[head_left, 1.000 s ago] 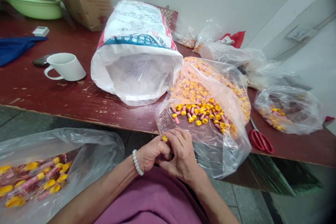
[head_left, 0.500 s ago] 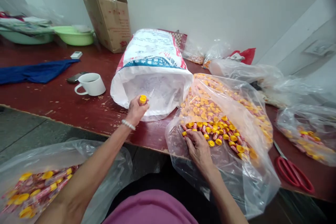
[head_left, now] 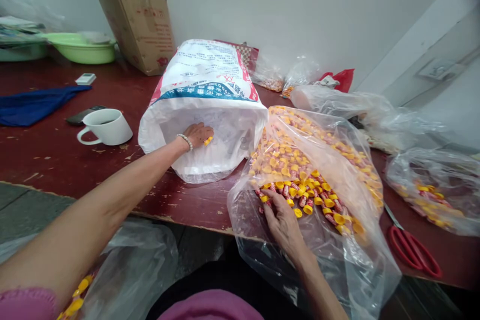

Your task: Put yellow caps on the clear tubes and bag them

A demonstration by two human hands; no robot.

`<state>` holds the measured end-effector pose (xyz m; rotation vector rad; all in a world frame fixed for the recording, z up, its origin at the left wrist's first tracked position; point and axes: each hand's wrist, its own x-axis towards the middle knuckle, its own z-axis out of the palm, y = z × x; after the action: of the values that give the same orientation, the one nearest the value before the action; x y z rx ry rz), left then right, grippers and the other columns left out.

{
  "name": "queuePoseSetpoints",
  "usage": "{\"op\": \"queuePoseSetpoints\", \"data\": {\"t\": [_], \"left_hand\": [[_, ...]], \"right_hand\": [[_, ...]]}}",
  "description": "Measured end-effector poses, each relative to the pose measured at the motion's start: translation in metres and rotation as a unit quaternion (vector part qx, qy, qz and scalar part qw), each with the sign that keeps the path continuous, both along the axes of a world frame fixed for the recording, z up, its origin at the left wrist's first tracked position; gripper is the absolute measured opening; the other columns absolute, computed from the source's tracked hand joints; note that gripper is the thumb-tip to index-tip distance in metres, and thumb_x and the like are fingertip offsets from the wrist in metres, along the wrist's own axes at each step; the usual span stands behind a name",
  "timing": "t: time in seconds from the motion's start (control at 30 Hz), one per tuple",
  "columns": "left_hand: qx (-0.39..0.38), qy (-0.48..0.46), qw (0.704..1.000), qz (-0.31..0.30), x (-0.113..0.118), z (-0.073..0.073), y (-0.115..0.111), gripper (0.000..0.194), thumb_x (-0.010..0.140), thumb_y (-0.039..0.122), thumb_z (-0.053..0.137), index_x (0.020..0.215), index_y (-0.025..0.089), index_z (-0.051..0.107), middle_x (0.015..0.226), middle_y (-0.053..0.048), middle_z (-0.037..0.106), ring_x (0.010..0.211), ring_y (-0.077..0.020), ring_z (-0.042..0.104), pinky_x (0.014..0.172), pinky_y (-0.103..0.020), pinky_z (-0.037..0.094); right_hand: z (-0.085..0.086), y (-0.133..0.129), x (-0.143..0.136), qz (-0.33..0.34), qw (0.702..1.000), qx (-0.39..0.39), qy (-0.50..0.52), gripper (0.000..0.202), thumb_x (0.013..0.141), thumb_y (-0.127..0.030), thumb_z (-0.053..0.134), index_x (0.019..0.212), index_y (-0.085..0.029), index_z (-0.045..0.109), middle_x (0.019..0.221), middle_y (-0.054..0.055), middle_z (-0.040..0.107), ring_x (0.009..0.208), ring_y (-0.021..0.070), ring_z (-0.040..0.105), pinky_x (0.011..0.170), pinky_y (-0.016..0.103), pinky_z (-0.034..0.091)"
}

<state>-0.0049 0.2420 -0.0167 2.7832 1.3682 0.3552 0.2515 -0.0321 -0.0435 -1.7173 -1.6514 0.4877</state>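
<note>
My left hand (head_left: 198, 134) reaches into the mouth of a white woven sack (head_left: 210, 67) lying on its side. Its fingers are closed on a small bottle with a yellow cap (head_left: 208, 140), of which only the yellow part shows. Inside the opening of a large clear plastic bag (head_left: 337, 270), my right hand (head_left: 282, 220) rests at the near left edge of a heap of small red-and-white bottles with yellow caps (head_left: 305, 190). Between its fingertips and thumb sits one yellow-capped bottle (head_left: 264, 198).
A white mug (head_left: 108, 127), a dark flat object and a blue cloth (head_left: 37, 104) lie left of the sack. Behind stand a cardboard box (head_left: 144, 30) and green basins (head_left: 82, 50). Red-handled scissors (head_left: 412, 250) and another bag of bottles (head_left: 437, 200) are at the right.
My left hand has moved forward into the sack's mouth with the bottle. My right hand stays at the heap, its fingers now around a bottle at the edge. The view has shifted slightly.
</note>
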Motion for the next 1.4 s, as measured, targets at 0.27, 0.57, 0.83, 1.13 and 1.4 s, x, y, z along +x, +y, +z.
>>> {"op": "queuePoseSetpoints", "data": {"t": [0.27, 0.57, 0.83, 1.13, 1.4], "left_hand": [[0.033, -0.071, 0.996, 0.034, -0.003, 0.014, -0.06, 0.02, 0.074, 0.017, 0.052, 0.093, 0.017, 0.058, 0.09, -0.007, 0.062, 0.08, -0.0193, 0.055, 0.067, -0.027, 0.038], [-0.211, -0.359, 0.905, -0.082, 0.029, 0.036, -0.203, 0.023, 0.076, 0.034, 0.063, 0.088, 0.015, 0.061, 0.08, -0.002, 0.062, 0.071, -0.0138, 0.053, 0.065, -0.022, 0.04], [-0.482, -0.584, 0.653, -0.022, 0.041, 0.036, -0.241, 0.05, 0.074, 0.027, 0.067, 0.122, 0.022, 0.051, 0.081, 0.001, 0.06, 0.054, -0.0091, 0.052, 0.051, -0.021, 0.042], [-0.628, -0.693, 0.347, 0.068, 0.057, 0.03, -0.255, 0.043, 0.078, 0.017, 0.062, 0.119, 0.023, 0.049, 0.097, -0.005, 0.068, 0.06, -0.0146, 0.066, 0.053, -0.026, 0.054], [-0.669, -0.704, 0.226, 0.075, 0.069, 0.026, -0.273, 0.014, 0.082, 0.014, 0.055, 0.093, 0.011, 0.064, 0.091, -0.009, 0.071, 0.079, -0.0199, 0.069, 0.067, -0.031, 0.057]], "right_hand": [[0.025, -0.014, -0.006, -0.092, 0.938, 0.04, 0.332, 0.027, 0.074, -0.041, 0.066, 0.084, -0.019, 0.055, 0.075, -0.001, 0.059, 0.067, 0.0122, 0.055, 0.064, 0.025, 0.046], [0.064, 0.001, -0.06, -0.038, 0.926, 0.139, 0.35, 0.022, 0.078, -0.037, 0.064, 0.091, -0.02, 0.055, 0.08, -0.001, 0.059, 0.07, 0.0104, 0.055, 0.066, 0.024, 0.046], [0.063, -0.022, -0.06, -0.028, 0.918, 0.11, 0.38, 0.02, 0.079, -0.035, 0.064, 0.089, -0.02, 0.053, 0.079, -0.002, 0.059, 0.068, 0.0097, 0.055, 0.062, 0.022, 0.046], [0.04, -0.042, -0.066, -0.057, 0.941, 0.188, 0.275, 0.015, 0.079, -0.026, 0.065, 0.088, -0.02, 0.055, 0.081, 0.0, 0.059, 0.07, 0.0104, 0.055, 0.064, 0.024, 0.046], [0.042, -0.04, -0.054, -0.069, 0.949, 0.271, 0.147, 0.015, 0.08, -0.024, 0.064, 0.09, -0.022, 0.054, 0.089, 0.002, 0.062, 0.086, 0.0162, 0.061, 0.072, 0.031, 0.05]]}}
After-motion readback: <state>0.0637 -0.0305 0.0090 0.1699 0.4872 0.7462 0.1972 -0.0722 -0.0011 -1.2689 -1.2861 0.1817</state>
